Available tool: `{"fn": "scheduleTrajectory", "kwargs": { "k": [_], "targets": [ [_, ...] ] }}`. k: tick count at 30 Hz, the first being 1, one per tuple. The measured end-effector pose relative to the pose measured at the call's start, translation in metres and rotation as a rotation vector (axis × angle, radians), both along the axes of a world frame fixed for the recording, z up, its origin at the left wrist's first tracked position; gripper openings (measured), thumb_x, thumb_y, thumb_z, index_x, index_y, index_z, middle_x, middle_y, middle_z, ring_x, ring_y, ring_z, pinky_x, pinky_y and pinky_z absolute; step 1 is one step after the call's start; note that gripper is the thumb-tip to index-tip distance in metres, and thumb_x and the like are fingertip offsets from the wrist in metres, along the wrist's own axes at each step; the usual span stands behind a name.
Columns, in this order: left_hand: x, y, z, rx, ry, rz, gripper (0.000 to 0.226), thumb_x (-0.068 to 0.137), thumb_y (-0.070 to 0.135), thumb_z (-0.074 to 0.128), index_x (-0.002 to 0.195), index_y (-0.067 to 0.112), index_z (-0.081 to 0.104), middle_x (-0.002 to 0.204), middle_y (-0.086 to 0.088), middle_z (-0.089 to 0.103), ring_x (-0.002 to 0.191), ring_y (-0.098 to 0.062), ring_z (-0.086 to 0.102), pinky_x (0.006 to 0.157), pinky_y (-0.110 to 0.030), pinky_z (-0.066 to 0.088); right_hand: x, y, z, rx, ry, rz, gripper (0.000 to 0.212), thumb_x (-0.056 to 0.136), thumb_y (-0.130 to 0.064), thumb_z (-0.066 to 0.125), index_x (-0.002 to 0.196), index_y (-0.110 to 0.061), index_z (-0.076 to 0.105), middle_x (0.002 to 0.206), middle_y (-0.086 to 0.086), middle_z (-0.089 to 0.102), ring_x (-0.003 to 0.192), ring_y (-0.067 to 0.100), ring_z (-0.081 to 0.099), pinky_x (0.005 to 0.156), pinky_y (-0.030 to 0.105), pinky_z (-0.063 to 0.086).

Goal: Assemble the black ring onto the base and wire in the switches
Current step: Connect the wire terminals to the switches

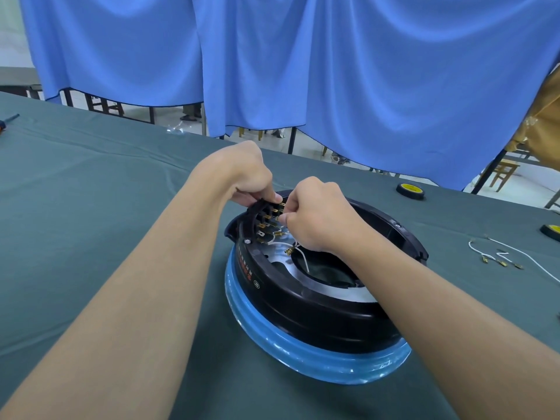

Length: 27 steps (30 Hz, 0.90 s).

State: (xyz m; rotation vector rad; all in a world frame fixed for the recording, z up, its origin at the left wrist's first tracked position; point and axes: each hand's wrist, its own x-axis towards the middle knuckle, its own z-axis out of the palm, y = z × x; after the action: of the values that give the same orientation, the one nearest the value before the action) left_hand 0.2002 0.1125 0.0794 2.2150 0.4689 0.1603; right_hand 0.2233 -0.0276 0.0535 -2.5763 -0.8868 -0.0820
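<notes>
The black ring (318,310) sits on the round base wrapped in blue film (303,356) in the middle of the green table. At the ring's far left rim is a row of switches with brass terminals (266,221). My left hand (242,177) grips that part of the rim from outside. My right hand (318,216) pinches a white wire's brass connector against one of the terminals. More white wires (298,254) with brass ends lie loose inside the ring over the silver plate (280,257).
Loose white wires with brass connectors (500,256) lie on the cloth to the right. Two black-and-yellow tape rolls (410,190) (551,231) sit at the far right. A screwdriver tip (7,119) shows at the left edge. Blue curtains hang behind the table.
</notes>
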Motion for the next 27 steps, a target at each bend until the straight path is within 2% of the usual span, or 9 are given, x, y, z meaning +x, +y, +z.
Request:
{"fn": "scheduleTrajectory", "kwargs": {
  "k": [5, 8, 11, 13, 15, 18, 22, 27],
  "targets": [
    [0.0014, 0.0006, -0.0008, 0.014, 0.009, -0.009, 0.030, 0.076, 0.014, 0.083, 0.097, -0.006, 0.074, 0.090, -0.018, 0.075, 0.064, -0.021, 0.064, 0.075, -0.030, 0.060, -0.0013, 0.0013, 0.0015, 0.002, 0.019, -0.023, 0.012, 0.088, -0.019, 0.061, 0.091, -0.008, 0.063, 0.096, 0.015, 0.059, 0.086, 0.031, 0.057, 0.065, 0.030, 0.045],
    [0.0018, 0.0014, -0.0001, 0.025, 0.022, 0.004, 0.028, 0.076, 0.014, 0.083, 0.095, -0.004, 0.075, 0.071, -0.011, 0.072, 0.052, -0.016, 0.062, 0.048, -0.019, 0.053, -0.0011, 0.0022, 0.0026, 0.007, 0.026, -0.035, 0.011, 0.088, -0.019, 0.061, 0.092, -0.009, 0.064, 0.097, 0.014, 0.059, 0.084, 0.030, 0.058, 0.064, 0.030, 0.046],
    [0.0014, 0.0009, 0.0008, 0.027, 0.024, 0.017, 0.027, 0.077, 0.014, 0.083, 0.095, -0.004, 0.075, 0.063, -0.007, 0.069, 0.047, -0.013, 0.061, 0.044, -0.017, 0.051, -0.0004, 0.0020, 0.0034, 0.008, 0.034, -0.043, 0.011, 0.088, -0.019, 0.062, 0.093, -0.010, 0.065, 0.097, 0.013, 0.059, 0.082, 0.028, 0.059, 0.063, 0.031, 0.048],
    [0.0003, 0.0001, 0.0014, 0.031, 0.026, 0.026, 0.026, 0.077, 0.015, 0.082, 0.095, -0.003, 0.075, 0.054, -0.004, 0.066, 0.041, -0.011, 0.060, 0.035, -0.013, 0.040, 0.0002, 0.0017, 0.0027, 0.011, 0.036, -0.041, 0.012, 0.088, -0.020, 0.063, 0.093, -0.010, 0.065, 0.096, 0.012, 0.059, 0.081, 0.028, 0.060, 0.059, 0.029, 0.046],
    [-0.0003, -0.0017, 0.0025, 0.038, 0.030, 0.030, 0.025, 0.077, 0.016, 0.082, 0.094, -0.002, 0.075, 0.048, -0.001, 0.065, 0.038, -0.009, 0.060, 0.033, -0.011, 0.034, 0.0011, 0.0003, 0.0028, 0.025, 0.037, -0.044, 0.012, 0.088, -0.020, 0.063, 0.091, -0.009, 0.066, 0.093, 0.011, 0.061, 0.081, 0.027, 0.061, 0.057, 0.028, 0.044],
    [-0.0014, -0.0021, 0.0031, 0.051, 0.030, 0.028, 0.026, 0.077, 0.017, 0.082, 0.094, -0.001, 0.075, 0.051, -0.001, 0.067, 0.042, -0.010, 0.061, 0.035, -0.011, 0.035, 0.0007, 0.0003, 0.0028, 0.044, 0.051, -0.052, 0.011, 0.088, -0.019, 0.063, 0.090, -0.009, 0.065, 0.090, 0.010, 0.061, 0.082, 0.029, 0.062, 0.057, 0.027, 0.044],
    [-0.0010, -0.0030, 0.0032, 0.057, 0.031, 0.021, 0.025, 0.077, 0.016, 0.082, 0.092, -0.002, 0.074, 0.045, 0.000, 0.063, 0.035, -0.008, 0.058, 0.033, -0.011, 0.034, -0.0004, 0.0001, 0.0025, 0.081, 0.076, -0.073, 0.010, 0.087, -0.014, 0.061, 0.091, -0.007, 0.068, 0.091, 0.012, 0.063, 0.086, 0.032, 0.064, 0.058, 0.028, 0.046],
    [-0.0014, -0.0040, 0.0043, 0.066, 0.035, 0.015, 0.024, 0.078, 0.015, 0.082, 0.092, -0.002, 0.074, 0.042, 0.001, 0.061, 0.032, -0.007, 0.055, 0.032, -0.010, 0.032, -0.0005, 0.0000, 0.0033, 0.144, 0.141, -0.116, 0.013, 0.085, -0.015, 0.062, 0.094, -0.008, 0.068, 0.090, 0.008, 0.063, 0.086, 0.025, 0.062, 0.056, 0.024, 0.046]
  ]
}}
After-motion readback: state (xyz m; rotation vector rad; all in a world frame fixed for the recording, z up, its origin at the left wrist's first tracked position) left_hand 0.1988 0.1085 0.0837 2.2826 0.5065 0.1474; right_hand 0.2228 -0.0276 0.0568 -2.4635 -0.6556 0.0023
